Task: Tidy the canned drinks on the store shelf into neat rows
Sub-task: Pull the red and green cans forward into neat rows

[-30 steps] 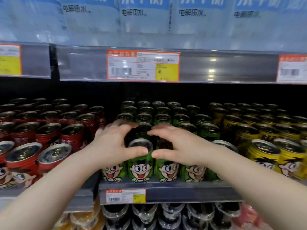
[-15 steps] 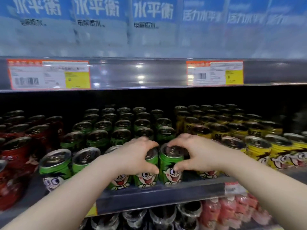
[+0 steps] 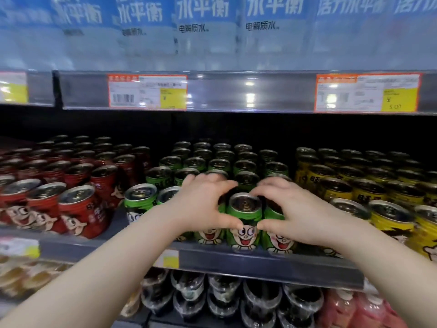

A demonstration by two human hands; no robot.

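Observation:
Green cartoon-face cans fill the middle of the shelf (image 3: 236,259) in rows. My left hand (image 3: 203,204) curls over the front-row cans left of centre, thumb against a front green can (image 3: 244,223). My right hand (image 3: 290,209) wraps a neighbouring green can (image 3: 279,240) from the right, its thumb touching the same centre can. The thumbs nearly meet on that can's front. Two more green cans (image 3: 140,200) stand at the front left, apart from the hands. Both palms hide the tops of the cans beneath them.
Red cans (image 3: 78,209) crowd the left section and lean forward; yellow cans (image 3: 390,216) fill the right. The upper shelf rail with price tags (image 3: 147,93) hangs overhead under blue-labelled bottles. Dark bottled drinks (image 3: 224,297) and pink ones (image 3: 354,308) sit below.
The view has swung back left, so the red cans show again. Both hands stay clasped on the front green cans, thumbs now closer together on the centre can.

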